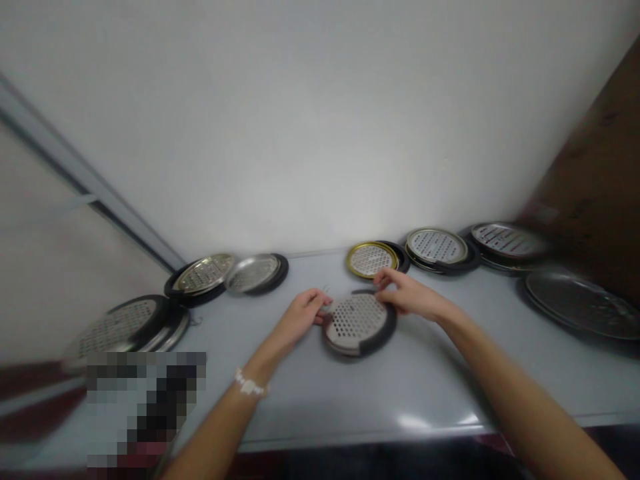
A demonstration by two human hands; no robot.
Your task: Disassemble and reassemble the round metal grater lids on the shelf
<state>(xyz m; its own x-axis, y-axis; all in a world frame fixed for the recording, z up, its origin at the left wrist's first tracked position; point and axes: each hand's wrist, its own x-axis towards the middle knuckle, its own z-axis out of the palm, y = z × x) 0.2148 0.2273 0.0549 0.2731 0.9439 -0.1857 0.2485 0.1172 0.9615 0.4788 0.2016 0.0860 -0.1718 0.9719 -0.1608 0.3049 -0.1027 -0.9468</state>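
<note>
A round metal grater [357, 319] with a perforated face and a black partial rim is held over the grey table [300, 400], slightly tilted. My right hand [407, 295] pinches its black rim at the upper right. My left hand [304, 312] is closed at the grater's left edge, thumb and fingers drawn together. A thin, blurred wire hook [327, 291] shows beside the left fingertips; whether it is joined to the grater I cannot tell. A white bracelet [250, 383] circles my left wrist.
Graters with black rims lie along the back: a gold-edged one [370, 260], a silver one [436, 247] and one farther right [507, 240]. Several others lie left [207, 273]. A dark oval tray [583, 303] sits right, beside a brown box [600, 167]. A white wall [320, 133] stands behind.
</note>
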